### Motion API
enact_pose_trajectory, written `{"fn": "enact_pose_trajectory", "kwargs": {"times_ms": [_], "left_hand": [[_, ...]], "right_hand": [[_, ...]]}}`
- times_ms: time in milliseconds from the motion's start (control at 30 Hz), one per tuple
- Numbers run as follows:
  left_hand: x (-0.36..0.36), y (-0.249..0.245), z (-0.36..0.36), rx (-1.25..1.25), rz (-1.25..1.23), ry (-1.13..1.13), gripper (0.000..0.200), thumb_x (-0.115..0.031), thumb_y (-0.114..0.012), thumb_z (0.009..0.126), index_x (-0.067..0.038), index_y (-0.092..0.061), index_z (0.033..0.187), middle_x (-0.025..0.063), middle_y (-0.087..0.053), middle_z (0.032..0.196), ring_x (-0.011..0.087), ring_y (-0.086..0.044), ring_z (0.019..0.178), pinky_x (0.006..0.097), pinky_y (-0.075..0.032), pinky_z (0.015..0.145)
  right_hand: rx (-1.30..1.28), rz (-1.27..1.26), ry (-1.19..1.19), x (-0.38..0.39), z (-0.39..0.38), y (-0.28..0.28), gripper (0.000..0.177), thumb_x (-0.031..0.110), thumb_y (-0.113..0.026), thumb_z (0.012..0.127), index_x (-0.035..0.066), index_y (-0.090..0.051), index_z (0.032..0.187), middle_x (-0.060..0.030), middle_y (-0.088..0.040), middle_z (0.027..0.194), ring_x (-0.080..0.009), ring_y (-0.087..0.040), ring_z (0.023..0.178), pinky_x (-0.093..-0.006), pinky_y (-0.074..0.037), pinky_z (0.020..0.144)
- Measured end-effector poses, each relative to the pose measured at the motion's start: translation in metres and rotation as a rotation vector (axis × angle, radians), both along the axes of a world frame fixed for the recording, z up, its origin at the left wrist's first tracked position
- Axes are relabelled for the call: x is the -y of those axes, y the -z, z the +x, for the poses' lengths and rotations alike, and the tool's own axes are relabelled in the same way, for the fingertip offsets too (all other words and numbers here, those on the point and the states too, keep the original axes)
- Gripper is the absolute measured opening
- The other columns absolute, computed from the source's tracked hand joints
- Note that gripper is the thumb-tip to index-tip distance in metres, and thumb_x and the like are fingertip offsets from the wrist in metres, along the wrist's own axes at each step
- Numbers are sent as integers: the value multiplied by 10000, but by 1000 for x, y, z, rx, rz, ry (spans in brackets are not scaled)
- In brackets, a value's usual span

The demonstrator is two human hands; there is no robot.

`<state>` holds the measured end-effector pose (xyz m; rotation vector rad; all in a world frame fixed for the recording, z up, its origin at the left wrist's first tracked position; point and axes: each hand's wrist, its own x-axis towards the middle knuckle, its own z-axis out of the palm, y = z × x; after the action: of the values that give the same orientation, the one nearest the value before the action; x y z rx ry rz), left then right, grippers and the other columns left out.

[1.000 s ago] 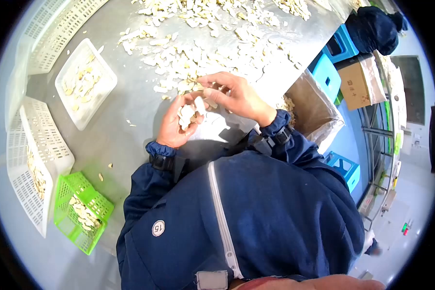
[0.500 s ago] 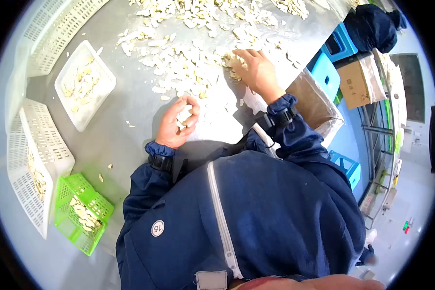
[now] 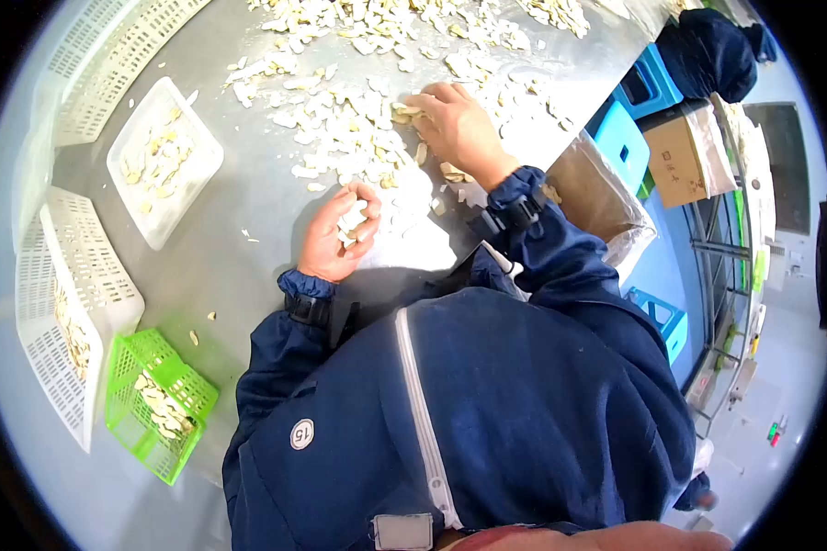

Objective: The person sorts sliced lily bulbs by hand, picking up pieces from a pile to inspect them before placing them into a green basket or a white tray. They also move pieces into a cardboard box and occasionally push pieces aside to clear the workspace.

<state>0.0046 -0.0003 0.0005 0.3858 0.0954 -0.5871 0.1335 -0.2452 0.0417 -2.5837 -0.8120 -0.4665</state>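
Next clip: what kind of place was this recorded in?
Probably a food-sorting workshop. A steel table is strewn with pale slices, white slotted baskets and a green basket hold more of them, and the left hand cups a small stack.

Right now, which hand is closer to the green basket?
Left. The left hand, curled around pale slices, lies up-right of the green basket; the right hand is farther away, on the scattered slices across the table.
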Motion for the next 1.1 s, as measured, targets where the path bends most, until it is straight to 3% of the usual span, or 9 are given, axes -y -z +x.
{"fn": "enact_pose_trajectory", "kwargs": {"times_ms": [167, 300, 433, 467, 567, 700, 900, 1000, 1100], "left_hand": [[-3, -4, -2, -33, 49, -9, 212, -262, -554, 1058, -63, -565, 1129, 56, -572, 1000, 88, -509, 712, 191, -325, 434], [0, -1, 0, -27, 32, -7, 227, -255, -531, 1085, -44, -561, 1163, 72, -564, 1008, 66, -506, 701, 180, -345, 417], [1, 2, 0, -10, 11, 1, 232, -249, -525, 1090, -37, -565, 1173, 76, -565, 1009, 69, -509, 696, 181, -356, 417], [1, 2, 0, -7, 5, -3, 233, -248, -523, 1091, -35, -566, 1175, 77, -566, 1010, 70, -510, 696, 181, -359, 418], [1, 3, 0, -13, 1, -5, 234, -243, -518, 1094, -31, -571, 1177, 81, -569, 1010, 73, -513, 696, 181, -367, 421], [0, 2, 0, -6, -5, -15, 233, -241, -510, 1099, -31, -577, 1174, 85, -575, 1010, 80, -516, 697, 181, -370, 423], [1, 2, -1, -7, -1, -18, 251, -261, -504, 1109, -34, -576, 1189, 88, -576, 1000, 90, -521, 700, 181, -370, 423], [1, -3, 1, -10, -16, -1, 305, -313, -487, 1122, -33, -571, 1209, 99, -597, 1018, 109, -552, 723, 188, -387, 421], [8, -22, 1, -68, 108, -53, 365, -370, -457, 1133, -35, -566, 1229, 112, -619, 1048, 132, -590, 756, 194, -410, 419]], "right_hand": [[-67, -68, 63, -9, 6, -1, 220, 236, -698, 935, 114, -779, 1099, -106, -745, 1002, -327, -689, 950, -426, -561, 875], [-741, 199, 168, 5, -21, -33, 287, 277, -644, 997, 90, -760, 1182, -154, -750, 980, -343, -731, 932, -440, -581, 816], [-348, 218, 246, 29, -34, -30, 282, 246, -666, 993, 119, -746, 1232, -167, -740, 1048, -321, -736, 893, -406, -575, 810], [-411, 167, 320, 32, -36, -35, 254, 222, -674, 983, 111, -758, 1196, -142, -737, 1060, -317, -729, 896, -404, -574, 804], [-477, 160, 191, 26, -43, -30, 218, 224, -677, 982, 112, -773, 1142, -117, -737, 1040, -324, -720, 894, -417, -572, 798], [-163, -38, 53, 10, -45, -11, 182, 236, -728, 930, 116, -768, 1061, -92, -728, 973, -314, -690, 966, -431, -565, 809], [-325, -77, 180, 9, -50, -19, 205, 265, -732, 952, 89, -736, 1056, -95, -729, 895, -310, -705, 859, -411, -563, 785], [-647, 168, 165, 0, -54, -36, 202, 210, -742, 939, 77, -733, 1091, -83, -746, 929, -245, -707, 815, -359, -560, 766], [-945, 474, -87, -16, -55, -51, 270, 294, -747, 947, 87, -746, 1121, -109, -757, 934, -239, -744, 876, -353, -565, 777]]}}
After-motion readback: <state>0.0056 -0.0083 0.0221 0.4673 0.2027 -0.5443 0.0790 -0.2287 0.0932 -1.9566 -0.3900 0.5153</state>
